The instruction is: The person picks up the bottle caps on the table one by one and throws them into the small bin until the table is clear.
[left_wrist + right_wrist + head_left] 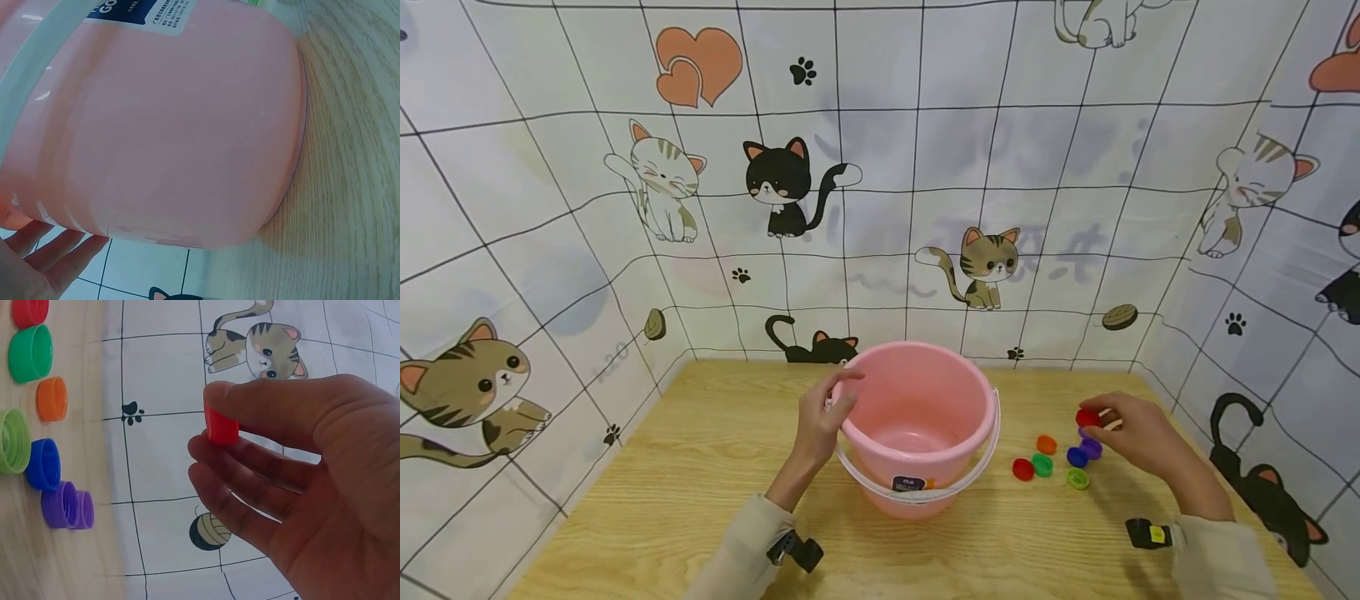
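A pink bucket (917,387) stands upright on the table, its white handle (922,497) hanging down at the front. My left hand (817,423) grips the bucket's left rim, thumb on the inside; in the left wrist view other fingers (65,253) lie against the outer wall. Over at the right, my right hand (1138,435) pinches a red bottle cap (224,425) between thumb and fingers, raised off the table. Below and left of that hand lie several loose caps: orange (1047,444), red (1022,470), green (1042,465), light green (1078,478), blue (1077,457) and purple (1092,449).
The wooden table (715,467) meets a cat-patterned cloth wall (880,208) at the back and sides. The caps sit in a loose group between the bucket and the right hand. Another purple cap (86,510) is partly hidden behind its neighbour.
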Tool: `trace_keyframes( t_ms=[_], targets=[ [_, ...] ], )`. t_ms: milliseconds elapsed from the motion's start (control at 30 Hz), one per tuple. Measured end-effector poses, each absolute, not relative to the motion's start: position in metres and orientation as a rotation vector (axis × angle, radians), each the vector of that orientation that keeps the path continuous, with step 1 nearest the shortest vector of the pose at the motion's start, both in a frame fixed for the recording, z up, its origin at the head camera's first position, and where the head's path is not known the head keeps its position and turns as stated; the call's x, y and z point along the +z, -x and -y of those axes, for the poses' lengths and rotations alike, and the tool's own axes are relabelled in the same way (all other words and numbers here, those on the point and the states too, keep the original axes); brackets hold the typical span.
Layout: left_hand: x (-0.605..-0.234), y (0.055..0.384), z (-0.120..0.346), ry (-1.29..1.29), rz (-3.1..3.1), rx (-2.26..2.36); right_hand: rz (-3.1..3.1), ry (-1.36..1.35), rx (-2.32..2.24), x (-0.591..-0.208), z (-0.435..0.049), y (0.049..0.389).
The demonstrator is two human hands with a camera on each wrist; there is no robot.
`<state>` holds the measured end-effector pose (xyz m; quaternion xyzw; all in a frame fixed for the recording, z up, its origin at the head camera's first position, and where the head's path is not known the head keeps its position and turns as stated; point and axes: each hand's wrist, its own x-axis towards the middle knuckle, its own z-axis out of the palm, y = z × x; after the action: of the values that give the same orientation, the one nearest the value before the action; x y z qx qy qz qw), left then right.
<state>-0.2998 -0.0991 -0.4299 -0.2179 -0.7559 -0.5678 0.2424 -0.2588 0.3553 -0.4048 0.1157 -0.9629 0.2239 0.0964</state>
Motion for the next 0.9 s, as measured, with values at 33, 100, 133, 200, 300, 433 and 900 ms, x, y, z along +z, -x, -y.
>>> trace_keyframes(
  t_ms=[33, 100, 133, 200, 300, 433, 900],
  targets=[
    [-0.43, 0.3, 0.099, 0.595, 2.067, -1.553, 2.848, -0.348, 0.663, -0.403, -0.353, 0.258],
    [-0.429, 0.299, 0.099, 0.594, 2.07, -1.553, 2.841, -0.359, 0.652, -0.401, -0.351, 0.257],
    [-0.428, 0.299, 0.099, 0.594, 2.072, -1.552, 2.838, -0.363, 0.648, -0.4, -0.349, 0.256],
    [-0.428, 0.299, 0.099, 0.592, 2.072, -1.545, 2.828, -0.379, 0.645, -0.398, -0.345, 0.255],
    [-0.427, 0.298, 0.099, 0.59, 2.07, -1.534, 2.818, -0.405, 0.633, -0.397, -0.341, 0.256],
    [-0.428, 0.298, 0.099, 0.577, 2.066, -1.528, 2.81, -0.443, 0.624, -0.396, -0.335, 0.258],
    [-0.431, 0.302, 0.098, 0.599, 2.064, -1.506, 2.788, -0.525, 0.649, -0.391, -0.312, 0.269]
  ],
)
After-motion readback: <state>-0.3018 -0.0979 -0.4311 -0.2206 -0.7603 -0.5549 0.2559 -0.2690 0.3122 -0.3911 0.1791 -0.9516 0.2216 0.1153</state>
